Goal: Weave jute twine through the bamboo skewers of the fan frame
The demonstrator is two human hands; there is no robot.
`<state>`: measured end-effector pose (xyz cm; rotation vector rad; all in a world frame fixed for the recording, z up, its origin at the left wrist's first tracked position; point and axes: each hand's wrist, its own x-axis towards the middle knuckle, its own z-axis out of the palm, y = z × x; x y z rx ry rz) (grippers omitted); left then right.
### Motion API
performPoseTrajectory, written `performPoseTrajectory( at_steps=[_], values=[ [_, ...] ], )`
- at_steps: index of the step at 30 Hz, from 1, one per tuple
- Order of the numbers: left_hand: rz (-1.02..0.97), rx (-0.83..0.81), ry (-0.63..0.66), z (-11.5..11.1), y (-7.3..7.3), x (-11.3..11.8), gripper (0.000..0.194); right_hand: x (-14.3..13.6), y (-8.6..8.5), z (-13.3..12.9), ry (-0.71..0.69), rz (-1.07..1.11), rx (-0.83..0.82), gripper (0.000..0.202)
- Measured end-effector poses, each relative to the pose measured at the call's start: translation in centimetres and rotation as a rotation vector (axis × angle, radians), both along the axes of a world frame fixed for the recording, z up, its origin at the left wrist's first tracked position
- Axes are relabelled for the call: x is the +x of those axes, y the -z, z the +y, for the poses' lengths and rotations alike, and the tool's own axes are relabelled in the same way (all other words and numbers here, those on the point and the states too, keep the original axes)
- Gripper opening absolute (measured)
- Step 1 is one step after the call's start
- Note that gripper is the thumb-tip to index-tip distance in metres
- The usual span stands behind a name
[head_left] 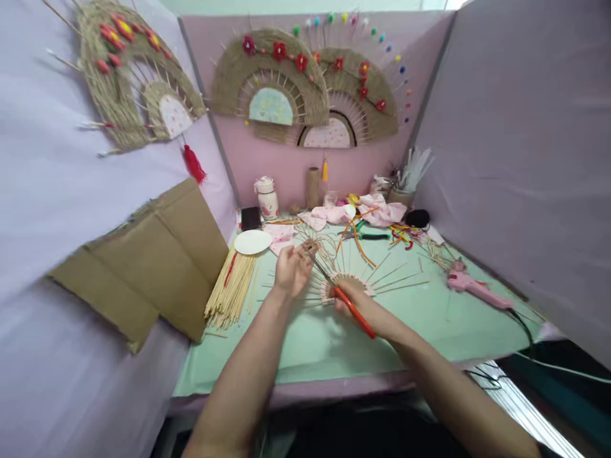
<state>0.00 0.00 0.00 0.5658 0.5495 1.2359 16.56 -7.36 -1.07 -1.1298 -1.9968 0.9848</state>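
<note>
My right hand (pixel 351 302) is wrapped round a tool with a straight red handle (pixel 356 313) and a long thin metal end. That metal end points up and left to the fingers of my left hand (pixel 293 267). My left hand is closed in a pinch at a tangle of thin brown twine (pixel 324 245); the exact hold is too small to make out. Below both hands lies a half-round fan frame (pixel 351 283) of thin sticks spreading from a woven brown band. My right hand partly hides its lower edge.
Bundled sticks (pixel 231 289) and a white oval disc (pixel 252 242) lie left, beside folded cardboard (pixel 157 261). Green-handled pliers (pixel 375 236), orange strips and pink cloth (pixel 382 210) lie behind. A pink glue gun (pixel 477 289) trails its cable at the right edge. Finished fans (pixel 272 57) hang on the walls.
</note>
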Motion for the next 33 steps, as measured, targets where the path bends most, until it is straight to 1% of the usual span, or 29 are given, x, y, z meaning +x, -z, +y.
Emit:
performPoseTrajectory(
  at_steps=[2,4,6,7,10,12,14,16,18,21,22,24,25,26,28,29,31,33],
  values=[
    [0.042,0.055,-0.03,0.1,0.3,0.3,0.029,0.1,-0.4,0.1,0.049,0.038,0.025,0.028],
    [0.134,0.117,-0.079,0.1,0.6,0.7,0.025,0.2,-0.5,0.2,0.086,0.085,0.025,0.03],
    [0.306,0.2,-0.177,0.2,1.0,1.3,0.029,0.2,-0.5,0.1,0.108,0.145,-0.008,0.034],
    [0.409,0.239,-0.205,0.2,1.3,1.5,0.031,0.2,-0.3,0.1,0.115,0.173,-0.028,0.037],
    [0.623,0.256,-0.344,0.4,2.0,2.0,0.027,0.1,0.0,-0.3,0.119,0.233,-0.081,0.044],
    [0.736,0.311,-0.428,0.5,2.3,2.0,0.02,-0.1,0.2,-0.6,0.115,0.257,-0.137,0.047],
    [0.841,0.382,-0.497,0.6,2.5,1.9,0.012,-0.5,0.3,-0.9,0.132,0.27,-0.23,0.048],
    [0.921,0.424,-0.538,0.8,2.8,1.7,0.006,-0.8,0.3,-1.3,0.168,0.272,-0.3,0.047],
    [0.968,0.429,-0.542,0.9,3.0,1.5,0.005,-1.1,0.2,-1.6,0.204,0.274,-0.283,0.044],
    [0.974,0.37,-0.5,1.1,3.2,1.3,0.005,-0.6,-0.2,-1.6,0.27,0.284,-0.172,0.039],
    [0.943,0.343,-0.484,1.1,3.2,1.2,0.005,0.0,-0.5,-1.4,0.308,0.281,-0.147,0.037],
    [0.82,0.318,-0.453,1.2,3.1,1.1,0.006,1.8,-1.5,-0.2,0.44,0.271,-0.08,0.035],
    [0.756,0.325,-0.444,1.3,3.0,1.0,0.009,3.1,-2.0,0.8,0.517,0.228,-0.018,0.035],
    [0.7,0.337,-0.432,1.3,2.9,0.9,0.012,4.5,-2.5,1.9,0.593,0.139,0.047,0.035],
    [0.629,0.338,-0.416,1.4,2.8,0.8,0.02,7.4,-3.1,4.7,0.744,-0.139,0.16,0.035],
    [0.606,0.322,-0.409,1.5,2.8,0.8,0.023,8.8,-3.2,6.2,0.809,-0.293,0.182,0.036],
    [0.597,0.304,-0.399,1.5,2.7,0.8,0.025,11.1,-2.7,9.0,0.89,-0.548,0.133,0.037],
    [0.618,0.35,-0.38,1.3,2.7,0.8,0.022,12.7,-1.5,11.1,0.916,-0.719,0.046,0.035]
  ],
)
